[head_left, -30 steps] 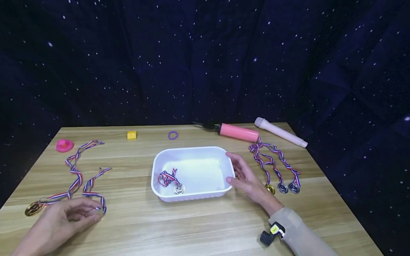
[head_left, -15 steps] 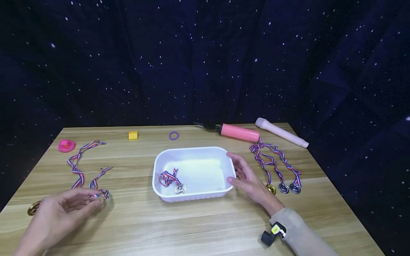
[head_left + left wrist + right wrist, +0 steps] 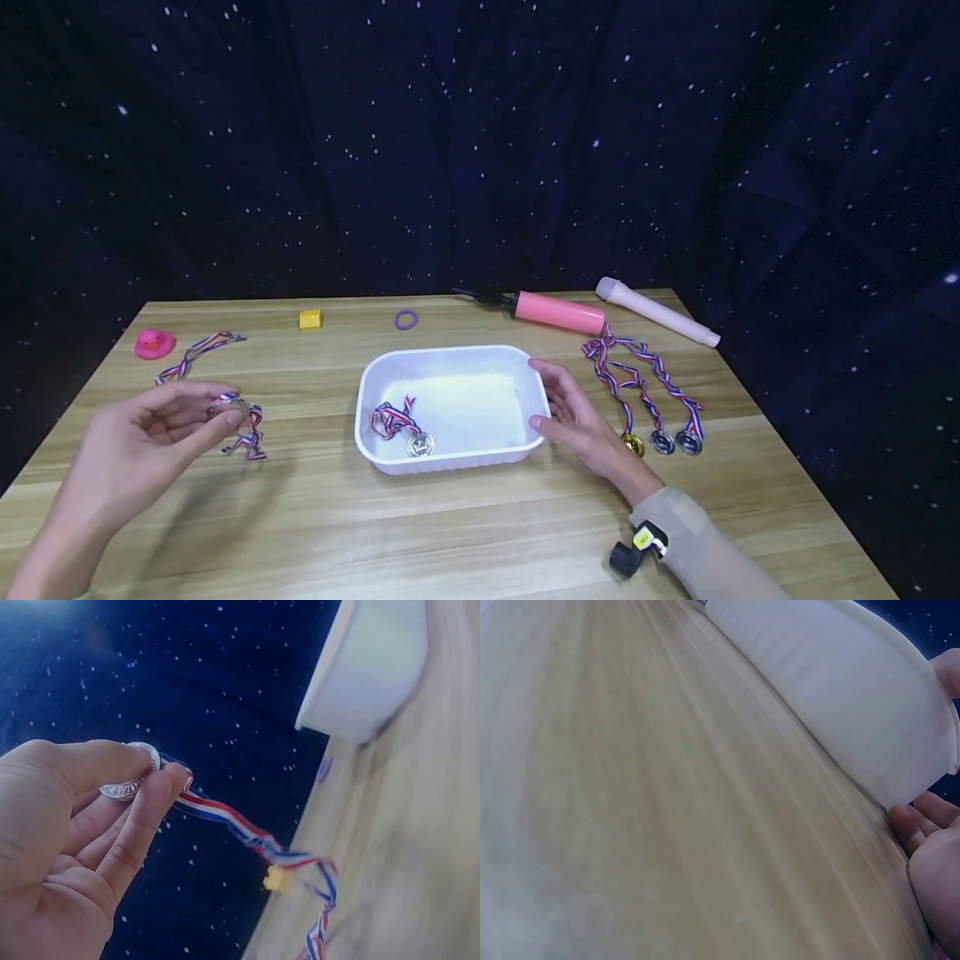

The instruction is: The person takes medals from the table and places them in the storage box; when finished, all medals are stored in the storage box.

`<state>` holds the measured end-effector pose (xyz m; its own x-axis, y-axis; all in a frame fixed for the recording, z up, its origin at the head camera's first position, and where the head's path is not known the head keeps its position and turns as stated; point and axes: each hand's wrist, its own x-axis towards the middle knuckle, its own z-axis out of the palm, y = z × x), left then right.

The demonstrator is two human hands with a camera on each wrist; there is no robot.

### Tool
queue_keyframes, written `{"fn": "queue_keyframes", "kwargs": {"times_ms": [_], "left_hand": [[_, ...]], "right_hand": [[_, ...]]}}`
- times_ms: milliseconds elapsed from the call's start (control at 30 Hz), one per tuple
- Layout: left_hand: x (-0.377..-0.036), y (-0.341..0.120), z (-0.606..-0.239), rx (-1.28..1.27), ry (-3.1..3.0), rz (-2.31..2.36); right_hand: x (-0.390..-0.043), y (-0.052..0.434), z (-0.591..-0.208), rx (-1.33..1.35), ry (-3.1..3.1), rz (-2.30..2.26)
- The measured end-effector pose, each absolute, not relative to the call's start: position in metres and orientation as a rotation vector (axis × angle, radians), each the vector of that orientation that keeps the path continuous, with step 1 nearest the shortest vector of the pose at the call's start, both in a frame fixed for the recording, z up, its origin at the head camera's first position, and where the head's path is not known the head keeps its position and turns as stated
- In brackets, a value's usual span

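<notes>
One silver medal is pinched between thumb and fingertips of the left hand, raised above the table left of the white tray; its striped ribbon hangs from the disc toward the wood. The right hand rests against the tray's right wall with fingers relaxed and slightly spread, holding nothing. Tray contents: a single silver medal with bunched ribbon in the near-left corner. Judged progress: one medal stowed, one in transit. Remaining outside: three medals to the right of the tray and another ribbon at far left.
</notes>
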<state>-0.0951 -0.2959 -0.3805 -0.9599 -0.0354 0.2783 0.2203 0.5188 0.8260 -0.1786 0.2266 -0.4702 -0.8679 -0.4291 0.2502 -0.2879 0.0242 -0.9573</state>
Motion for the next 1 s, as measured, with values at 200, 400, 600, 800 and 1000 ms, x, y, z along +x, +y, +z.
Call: {"fn": "queue_keyframes", "kwargs": {"times_ms": [200, 400, 600, 800, 1000], "left_hand": [[-0.108, -0.281, -0.364, -0.221, -2.455, -1.449], [-0.123, -0.268, -0.341, -0.357, -2.382, -1.414], [-0.133, -0.248, -0.317, -0.402, -2.319, -1.381], [-0.142, -0.230, -0.298, -0.435, -2.274, -1.376], [-0.147, -0.213, -0.282, -0.505, -2.254, -1.396]], "right_hand": [[-0.178, 0.227, -0.471, -0.771, 2.168, -1.979], [-0.177, 0.227, -0.470, -0.765, 2.168, -1.980], [-0.178, 0.227, -0.469, -0.771, 2.167, -1.980], [-0.179, 0.227, -0.469, -0.771, 2.167, -1.982], [-0.178, 0.226, -0.470, -0.767, 2.163, -1.984]]}}
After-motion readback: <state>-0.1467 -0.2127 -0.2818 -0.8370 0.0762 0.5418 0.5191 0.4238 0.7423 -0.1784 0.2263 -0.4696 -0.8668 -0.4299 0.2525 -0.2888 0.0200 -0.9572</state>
